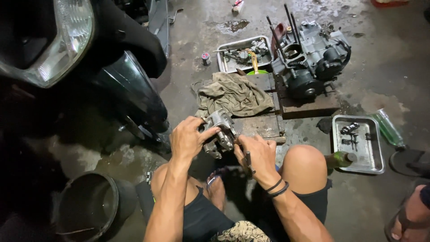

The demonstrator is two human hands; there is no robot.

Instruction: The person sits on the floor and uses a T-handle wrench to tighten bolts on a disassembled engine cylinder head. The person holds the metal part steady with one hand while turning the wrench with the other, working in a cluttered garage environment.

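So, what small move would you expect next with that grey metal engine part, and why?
Probably bringing the thin dark tool in the right hand up to the grey metal engine part; the left hand already grips that part, and the tool sits just below it.

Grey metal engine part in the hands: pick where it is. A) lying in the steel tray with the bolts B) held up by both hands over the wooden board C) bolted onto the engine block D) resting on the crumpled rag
B: the left hand and right hand both grip the grey metal engine part above the wooden board, apart from the rag and the steel tray.
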